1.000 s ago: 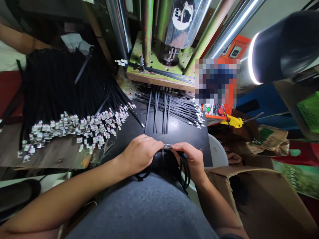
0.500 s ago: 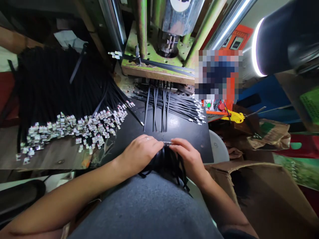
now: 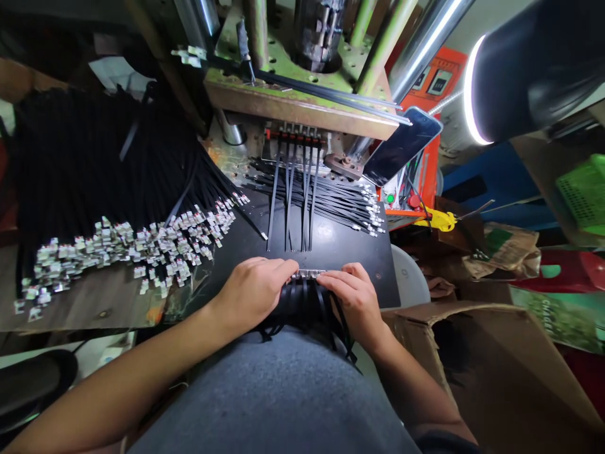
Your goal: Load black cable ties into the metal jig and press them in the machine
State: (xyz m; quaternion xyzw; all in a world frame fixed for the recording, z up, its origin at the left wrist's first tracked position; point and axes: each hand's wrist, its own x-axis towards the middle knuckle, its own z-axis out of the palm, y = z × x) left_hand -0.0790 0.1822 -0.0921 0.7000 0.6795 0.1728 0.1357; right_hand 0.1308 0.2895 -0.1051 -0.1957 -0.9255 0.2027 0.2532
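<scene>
A small metal strip (image 3: 309, 273) with black straps hanging from it lies at the near edge of the black work plate (image 3: 350, 252). My left hand (image 3: 255, 287) pinches its left end, fingers together. At the other end my right hand (image 3: 357, 296) grips the strip, with black straps beside the palm. Several thin black straps (image 3: 289, 202) run from a metal fixture (image 3: 293, 135) under the press toward me. Behind and right of them lies a bundle of black straps (image 3: 340, 202) with white ends.
A big pile of black straps (image 3: 94, 157) with white connectors covers the left table. The green press (image 3: 307, 110) stands ahead. A phone (image 3: 401, 145), a yellow tool (image 3: 439, 219) and a cardboard box (image 3: 510, 372) are on the right.
The view has shifted, and more of the press fixture shows. My left hand has moved slightly left, so more of the metal strip is uncovered between my hands.
</scene>
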